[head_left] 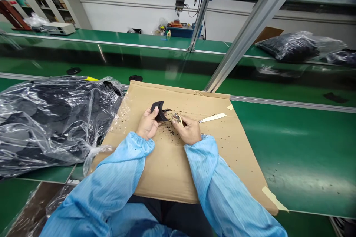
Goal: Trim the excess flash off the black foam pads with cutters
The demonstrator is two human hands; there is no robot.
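Note:
My left hand [148,124] grips a black curved plastic part [158,112], thumb on its near face. A thin black stub sticks out from the part's right side. In my right hand [190,129] is a small pair of nippers [178,118] with pale yellow handles, its metal jaws pointing at the part, a small gap apart from it. My fingers cover most of the handles. Small black scraps [170,129] lie scattered under both hands on a cardboard sheet [164,174]. Right of my right hand lies a slim white-handled knife [213,118].
A large clear plastic bag of black parts [52,118] fills the left side of the green bench [294,144]. A slanted metal post [250,33] rises behind the cardboard. Another bag of black parts [289,46] sits on the back shelf.

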